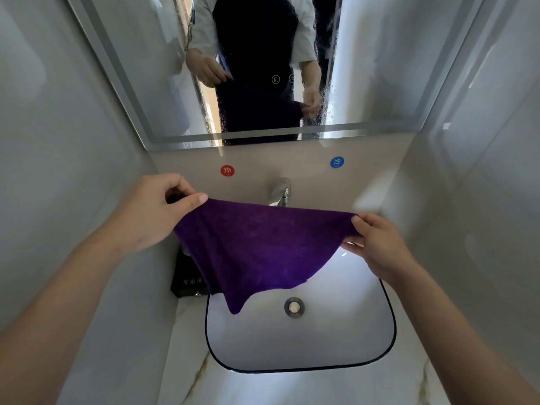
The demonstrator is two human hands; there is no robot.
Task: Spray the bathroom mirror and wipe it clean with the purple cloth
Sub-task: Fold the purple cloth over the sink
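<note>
The purple cloth (pixel 257 247) hangs spread out over the sink, stretched between both hands. My left hand (pixel 152 211) pinches its upper left corner. My right hand (pixel 377 244) pinches its upper right corner. The cloth's lower edge droops to a point above the basin. The bathroom mirror (pixel 146 68) fills the wall above, with wet streaks and droplets across its glass, and it reflects a person holding the cloth. No spray bottle is in view.
A white sink (pixel 336 340) with a dark rim and a metal drain (pixel 294 307) lies below the cloth. A chrome tap (pixel 280 191) stands behind it. A black box (pixel 184 282) sits at the sink's left. White walls close in on both sides.
</note>
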